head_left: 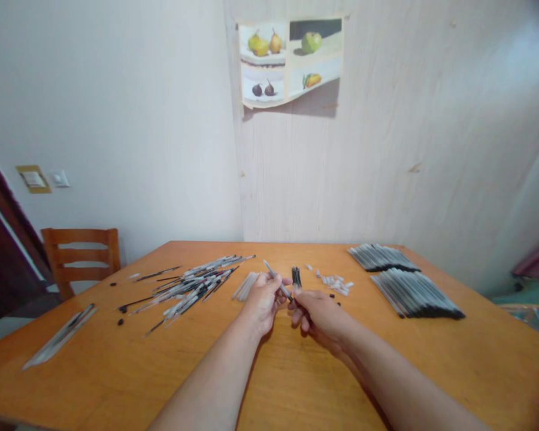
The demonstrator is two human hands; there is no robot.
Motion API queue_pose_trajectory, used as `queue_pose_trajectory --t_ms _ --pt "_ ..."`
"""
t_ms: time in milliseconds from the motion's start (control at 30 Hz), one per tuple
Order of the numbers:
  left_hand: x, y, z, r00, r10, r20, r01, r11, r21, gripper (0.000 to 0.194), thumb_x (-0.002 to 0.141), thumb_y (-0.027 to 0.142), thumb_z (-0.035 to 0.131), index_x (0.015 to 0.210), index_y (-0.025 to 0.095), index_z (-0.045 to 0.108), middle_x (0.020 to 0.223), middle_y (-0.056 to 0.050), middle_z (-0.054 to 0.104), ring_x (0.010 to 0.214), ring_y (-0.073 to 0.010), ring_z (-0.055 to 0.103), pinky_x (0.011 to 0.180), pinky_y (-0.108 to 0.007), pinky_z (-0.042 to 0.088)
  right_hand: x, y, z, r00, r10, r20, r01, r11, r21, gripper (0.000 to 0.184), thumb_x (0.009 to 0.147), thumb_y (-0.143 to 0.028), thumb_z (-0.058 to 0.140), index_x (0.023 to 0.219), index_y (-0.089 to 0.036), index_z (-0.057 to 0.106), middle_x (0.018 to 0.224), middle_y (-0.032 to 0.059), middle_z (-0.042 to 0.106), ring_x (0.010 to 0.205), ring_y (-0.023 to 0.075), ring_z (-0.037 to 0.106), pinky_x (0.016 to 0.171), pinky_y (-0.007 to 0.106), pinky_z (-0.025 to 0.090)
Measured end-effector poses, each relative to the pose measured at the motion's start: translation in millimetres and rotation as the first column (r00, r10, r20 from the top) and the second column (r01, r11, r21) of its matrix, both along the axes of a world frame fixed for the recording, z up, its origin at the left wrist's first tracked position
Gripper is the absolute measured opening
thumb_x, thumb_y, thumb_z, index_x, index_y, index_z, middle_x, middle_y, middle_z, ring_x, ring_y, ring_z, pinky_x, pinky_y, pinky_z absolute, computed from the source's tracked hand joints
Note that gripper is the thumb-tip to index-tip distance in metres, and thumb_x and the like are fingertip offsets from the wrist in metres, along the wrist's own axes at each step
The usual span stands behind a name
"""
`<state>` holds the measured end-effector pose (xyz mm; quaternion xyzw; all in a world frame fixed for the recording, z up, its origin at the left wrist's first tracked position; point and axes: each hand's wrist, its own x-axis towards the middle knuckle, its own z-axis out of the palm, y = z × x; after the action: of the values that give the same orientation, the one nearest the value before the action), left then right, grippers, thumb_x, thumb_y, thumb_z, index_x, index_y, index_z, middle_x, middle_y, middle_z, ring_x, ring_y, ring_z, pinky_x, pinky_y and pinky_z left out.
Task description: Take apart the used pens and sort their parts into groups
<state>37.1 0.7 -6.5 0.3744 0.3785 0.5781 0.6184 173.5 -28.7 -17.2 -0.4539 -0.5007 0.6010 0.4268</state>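
My left hand (264, 299) is closed round a thin pen (276, 279) whose far end points up and away to the left. My right hand (317, 310) is closed too, gripping a small bunch of dark pen parts (296, 276) that stick up from its fingers. The two hands meet at the pen's near end above the wooden table (269, 383). A loose heap of pens and refills (193, 287) lies to the left of my left hand. Small white caps (335, 282) lie just beyond my right hand.
Two neat stacks of finished pens (413, 293) lie at the right rear of the table. A flat clear sleeve (60, 336) lies at the left edge. A wooden chair (81, 254) stands at the far left. A fruit poster (290, 60) hangs on the wall.
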Motion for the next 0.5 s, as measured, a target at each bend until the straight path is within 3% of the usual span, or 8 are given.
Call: queue_pose_trajectory --t_ms 133,300,500 --pt "1.8 -1.1 -0.5 1.000 0.018 -0.008 -0.018 1.000 -0.008 0.016 0.086 0.024 0.064 0.096 0.018 0.053 0.091 -0.007 0.070 0.064 -0.0101 0.065 0.055 -0.018 0.047 1.9 -0.5 1.3 0.998 0.025 -0.062 -0.026 1.000 -0.010 0.030 0.088 -0.042 0.054 0.077 -0.015 0.060 0.053 0.0012 0.061 0.035 0.0065 0.043 0.035 0.018 0.025" --pt "3.9 -2.3 -1.1 0.998 0.035 -0.050 -0.036 0.999 -0.022 0.016 0.087 0.026 0.064 0.094 0.018 0.052 0.087 -0.006 0.070 0.062 -0.0100 0.065 0.054 -0.017 0.048 5.0 4.4 -0.8 0.995 -0.011 -0.096 0.020 0.996 0.085 0.025 0.074 -0.033 0.073 0.073 -0.018 0.052 0.046 -0.0071 0.050 0.037 0.0051 0.038 0.037 0.017 0.027" --pt "5.2 -3.6 0.3 0.997 0.064 -0.036 -0.065 0.997 -0.039 0.015 0.087 0.025 0.063 0.092 0.019 0.050 0.087 -0.006 0.071 0.062 -0.0095 0.066 0.058 -0.019 0.052 5.9 1.7 5.2 0.998 -0.044 -0.045 0.043 0.999 -0.005 0.035 0.090 -0.048 0.051 0.077 -0.016 0.056 0.052 0.0009 0.060 0.034 0.0074 0.044 0.034 0.018 0.026"
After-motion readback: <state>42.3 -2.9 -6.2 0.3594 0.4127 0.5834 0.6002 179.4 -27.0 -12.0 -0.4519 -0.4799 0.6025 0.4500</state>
